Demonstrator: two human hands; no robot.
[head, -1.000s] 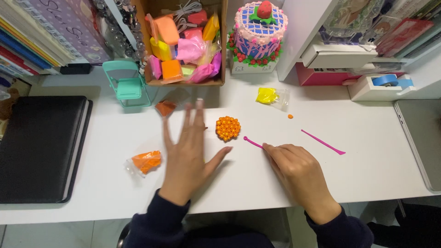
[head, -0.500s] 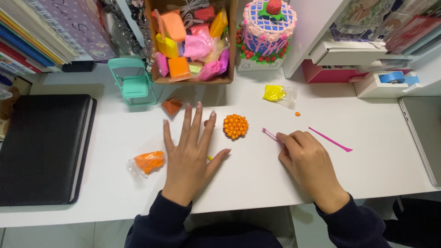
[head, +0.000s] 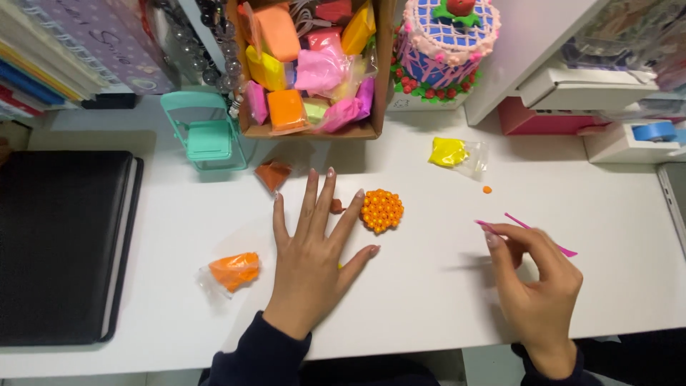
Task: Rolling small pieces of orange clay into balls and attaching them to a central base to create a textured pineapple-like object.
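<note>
My left hand (head: 311,254) lies flat on the white table (head: 429,300), fingers spread, its index fingertip just left of an orange clay piece covered in small balls (head: 381,210). My right hand (head: 536,286) is raised a little above the table to the right and pinches a thin pink modelling tool (head: 525,232) between thumb and fingers. A small dark orange bit (head: 336,206) lies between my left fingers.
A cardboard box of coloured clay packs (head: 307,64) and a clay cake (head: 446,46) stand at the back. Nearby lie a mint toy chair (head: 205,132), bagged orange clay (head: 234,271), bagged yellow clay (head: 451,152), an orange ball (head: 486,190), a black folder (head: 61,243).
My right hand has lifted the pink tool off the table and moved right. My left hand has stayed flat beside the orange piece.
</note>
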